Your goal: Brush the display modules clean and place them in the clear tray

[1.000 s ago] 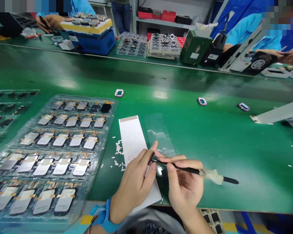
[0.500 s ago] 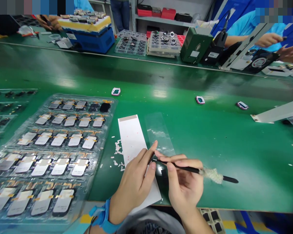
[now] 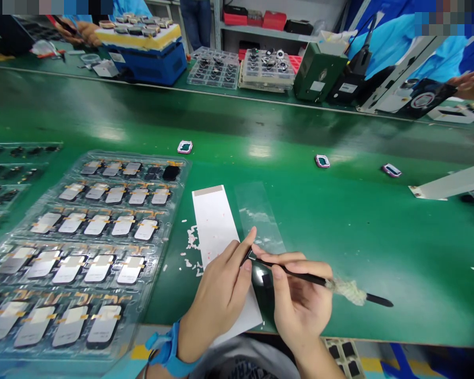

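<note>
We pinched black cotton-wrapped pick (image 3: pixel 300 275) in right hand (image 3: pixel 302 308), tip at narrowly curled left hand (image 3: pixel 215 297), grip there unclear; dark glossy panel (image 3: pixel 263 295) below, white sheet (image 3: pixel 213 226) at 12 o'clock on green bench (image 3: pixel 359 226).

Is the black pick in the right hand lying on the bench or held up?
Held up: the right hand pinches the black pick between thumb and fingers, its tip at the dark piece by the left hand.

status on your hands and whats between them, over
Left hand pinching dark glossy panel; right hand holding black cotton-wrapped pick at its edge; white sheet beneath, white scraps beside it.
</note>
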`<state>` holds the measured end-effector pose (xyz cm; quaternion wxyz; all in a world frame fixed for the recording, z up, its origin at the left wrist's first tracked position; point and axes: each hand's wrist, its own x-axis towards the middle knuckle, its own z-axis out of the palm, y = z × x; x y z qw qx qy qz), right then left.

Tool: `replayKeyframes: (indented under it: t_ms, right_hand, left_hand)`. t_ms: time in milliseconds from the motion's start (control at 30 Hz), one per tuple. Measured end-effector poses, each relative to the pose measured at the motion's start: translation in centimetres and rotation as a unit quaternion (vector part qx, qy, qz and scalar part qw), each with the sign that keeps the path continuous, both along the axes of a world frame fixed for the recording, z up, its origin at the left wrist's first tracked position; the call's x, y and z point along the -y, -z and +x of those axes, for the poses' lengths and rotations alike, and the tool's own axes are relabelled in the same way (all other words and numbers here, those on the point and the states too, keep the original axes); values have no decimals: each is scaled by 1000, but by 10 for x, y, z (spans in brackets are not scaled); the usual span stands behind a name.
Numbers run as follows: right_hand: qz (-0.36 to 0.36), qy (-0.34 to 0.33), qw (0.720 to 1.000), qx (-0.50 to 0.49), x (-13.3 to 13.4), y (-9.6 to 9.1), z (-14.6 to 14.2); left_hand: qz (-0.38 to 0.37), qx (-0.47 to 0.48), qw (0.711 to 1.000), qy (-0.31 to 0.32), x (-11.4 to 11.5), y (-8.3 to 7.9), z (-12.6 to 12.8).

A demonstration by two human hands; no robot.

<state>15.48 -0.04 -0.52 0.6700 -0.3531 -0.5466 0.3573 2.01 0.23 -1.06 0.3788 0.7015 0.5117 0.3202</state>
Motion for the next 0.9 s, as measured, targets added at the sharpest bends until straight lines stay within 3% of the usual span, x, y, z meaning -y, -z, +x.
replayKeyframes:
  t_ms: [300, 667, 800, 900]
  right_hand:
    - [3, -13, 1000, 17, 0, 0, 0]
    - [-20, 3, 999, -32, -1, -3, 1]
    - [-14, 35, 999, -28, 1, -8, 11]
    - [-5, 73, 997, -14, -1, -12, 25]
  left_hand:
    - [10, 8, 1000, 7, 1, 1, -1]
    - [33, -28, 999, -9, -4, 0, 2]
    - [80, -74, 994, -3, 19, -19, -9]
    - [139, -121, 983, -21, 42, -54, -40]
